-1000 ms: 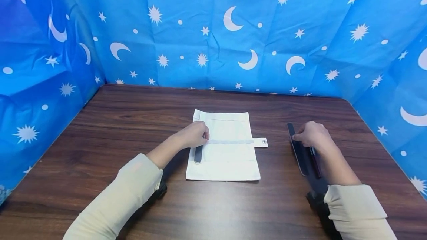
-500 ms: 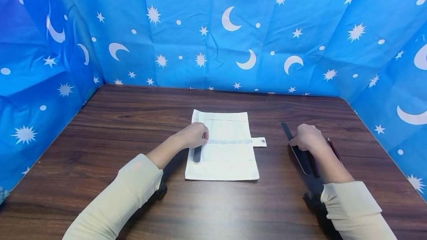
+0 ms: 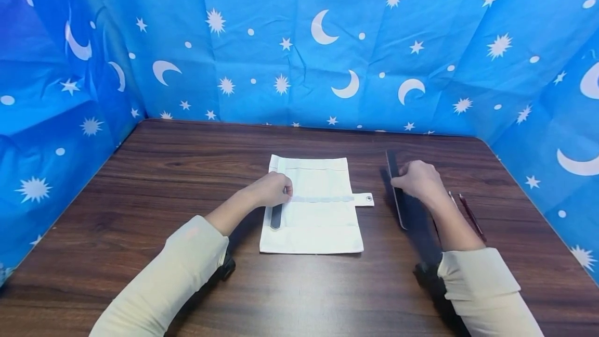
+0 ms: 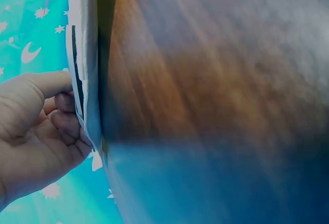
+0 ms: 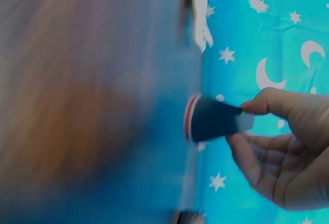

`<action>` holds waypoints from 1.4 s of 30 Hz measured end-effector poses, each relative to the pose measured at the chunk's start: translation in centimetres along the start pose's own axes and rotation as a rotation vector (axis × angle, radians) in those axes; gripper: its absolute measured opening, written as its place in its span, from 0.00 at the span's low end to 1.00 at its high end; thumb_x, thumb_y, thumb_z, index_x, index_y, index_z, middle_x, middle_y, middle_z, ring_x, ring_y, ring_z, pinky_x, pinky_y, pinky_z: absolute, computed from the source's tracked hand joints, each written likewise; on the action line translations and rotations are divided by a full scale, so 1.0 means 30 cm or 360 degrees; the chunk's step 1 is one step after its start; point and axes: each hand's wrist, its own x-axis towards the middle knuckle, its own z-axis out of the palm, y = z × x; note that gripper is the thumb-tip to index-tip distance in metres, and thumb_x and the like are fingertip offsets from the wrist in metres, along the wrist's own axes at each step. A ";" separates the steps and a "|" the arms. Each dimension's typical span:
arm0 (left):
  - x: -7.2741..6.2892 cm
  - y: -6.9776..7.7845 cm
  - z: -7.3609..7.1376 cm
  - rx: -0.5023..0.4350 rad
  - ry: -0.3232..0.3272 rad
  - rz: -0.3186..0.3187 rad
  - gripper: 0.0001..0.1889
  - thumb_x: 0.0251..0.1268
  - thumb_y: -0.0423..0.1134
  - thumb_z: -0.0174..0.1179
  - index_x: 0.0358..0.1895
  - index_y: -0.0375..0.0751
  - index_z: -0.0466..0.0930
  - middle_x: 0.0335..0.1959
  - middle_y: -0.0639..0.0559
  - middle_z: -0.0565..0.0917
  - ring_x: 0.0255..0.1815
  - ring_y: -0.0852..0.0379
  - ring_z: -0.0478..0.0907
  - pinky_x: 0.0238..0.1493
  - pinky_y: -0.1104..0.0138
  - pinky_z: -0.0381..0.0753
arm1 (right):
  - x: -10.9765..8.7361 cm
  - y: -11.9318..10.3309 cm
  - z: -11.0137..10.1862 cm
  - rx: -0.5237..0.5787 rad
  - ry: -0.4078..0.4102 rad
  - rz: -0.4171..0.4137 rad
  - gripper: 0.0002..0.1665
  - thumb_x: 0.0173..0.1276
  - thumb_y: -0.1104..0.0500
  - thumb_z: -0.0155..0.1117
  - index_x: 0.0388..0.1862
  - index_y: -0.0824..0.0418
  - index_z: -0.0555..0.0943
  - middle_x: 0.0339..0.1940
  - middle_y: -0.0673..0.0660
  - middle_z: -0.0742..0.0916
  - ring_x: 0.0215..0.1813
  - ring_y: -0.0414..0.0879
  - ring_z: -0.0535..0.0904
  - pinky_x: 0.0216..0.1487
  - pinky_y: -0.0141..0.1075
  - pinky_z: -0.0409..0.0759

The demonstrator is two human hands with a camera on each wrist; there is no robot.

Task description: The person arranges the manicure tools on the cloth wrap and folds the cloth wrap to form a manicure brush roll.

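Note:
A white fabric pouch (image 3: 323, 222) lies opened flat mid-table, with a snap tab on its right side. A dark nail file (image 3: 276, 217) lies along its left edge. My left hand (image 3: 273, 189) is over the file's middle with fingers curled, gripping it against the pouch; in the left wrist view the fingers meet the dark strip at the pouch edge (image 4: 90, 80). To the pouch's right, my right hand (image 3: 418, 178) holds a larger dark nail file (image 3: 396, 191) tilted above the table. The right wrist view shows thumb and fingers pinching this file, whose end has a red-and-white edge.
Slim dark red tools (image 3: 471, 216) lie on the wooden table (image 3: 187, 160) by my right forearm, one partly hidden behind it. A blue cloth (image 3: 281, 40) with moons and stars hangs at the back and sides.
My right hand has lifted the larger nail file and shifted it left and away from me, uncovering slim tools on the table. The left hand has stayed in place.

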 end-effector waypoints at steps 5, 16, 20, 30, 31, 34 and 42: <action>0.003 -0.003 -0.004 -0.0060 -0.0004 -0.0012 0.06 0.64 0.32 0.55 0.30 0.39 0.79 0.23 0.54 0.75 0.24 0.59 0.69 0.30 0.68 0.68 | 0.019 -0.094 0.011 0.0157 0.0151 -0.0108 0.22 0.57 0.54 0.63 0.42 0.73 0.78 0.35 0.66 0.83 0.36 0.57 0.76 0.38 0.47 0.72; 0.006 -0.009 -0.004 0.0012 -0.0032 0.0061 0.09 0.63 0.30 0.49 0.26 0.38 0.75 0.19 0.54 0.72 0.22 0.59 0.66 0.28 0.69 0.66 | 0.099 -0.351 0.100 0.0690 0.0344 -0.0055 0.18 0.59 0.55 0.61 0.45 0.66 0.77 0.32 0.58 0.84 0.30 0.48 0.80 0.30 0.37 0.74; 0.009 -0.010 -0.006 0.0033 -0.0035 0.0084 0.10 0.62 0.29 0.48 0.23 0.39 0.73 0.17 0.54 0.69 0.20 0.60 0.65 0.26 0.70 0.64 | 0.132 -0.432 0.151 0.0751 0.0412 -0.0066 0.20 0.57 0.55 0.62 0.45 0.66 0.78 0.30 0.55 0.84 0.30 0.46 0.80 0.30 0.36 0.74; 0.022 -0.014 -0.004 -0.0045 -0.0063 0.0058 0.08 0.64 0.30 0.50 0.30 0.37 0.78 0.20 0.54 0.73 0.23 0.60 0.68 0.28 0.70 0.66 | 0.183 -0.523 0.246 0.0686 0.0389 -0.0031 0.21 0.55 0.55 0.64 0.44 0.67 0.75 0.31 0.57 0.83 0.38 0.52 0.77 0.40 0.41 0.72; 0.021 -0.016 -0.004 -0.0054 -0.0061 0.0063 0.08 0.63 0.30 0.50 0.30 0.37 0.79 0.20 0.53 0.73 0.22 0.59 0.68 0.28 0.70 0.66 | 0.185 -0.525 0.248 0.0672 0.0376 -0.0015 0.21 0.55 0.55 0.64 0.44 0.67 0.75 0.32 0.57 0.83 0.39 0.52 0.77 0.41 0.41 0.72; 0.018 -0.021 -0.006 -0.0073 -0.0057 0.0063 0.08 0.63 0.29 0.50 0.30 0.37 0.79 0.20 0.53 0.74 0.21 0.60 0.67 0.28 0.70 0.66 | 0.187 -0.532 0.249 0.0626 0.0311 0.0031 0.20 0.55 0.54 0.64 0.43 0.66 0.75 0.34 0.57 0.82 0.42 0.54 0.76 0.43 0.42 0.71; 0.012 -0.014 -0.014 -0.0109 -0.0069 0.0055 0.09 0.63 0.28 0.49 0.30 0.37 0.79 0.20 0.54 0.74 0.21 0.61 0.67 0.27 0.71 0.66 | 0.182 -0.536 0.257 0.0512 0.0129 0.0072 0.18 0.57 0.52 0.64 0.38 0.64 0.73 0.31 0.57 0.81 0.37 0.51 0.76 0.38 0.40 0.73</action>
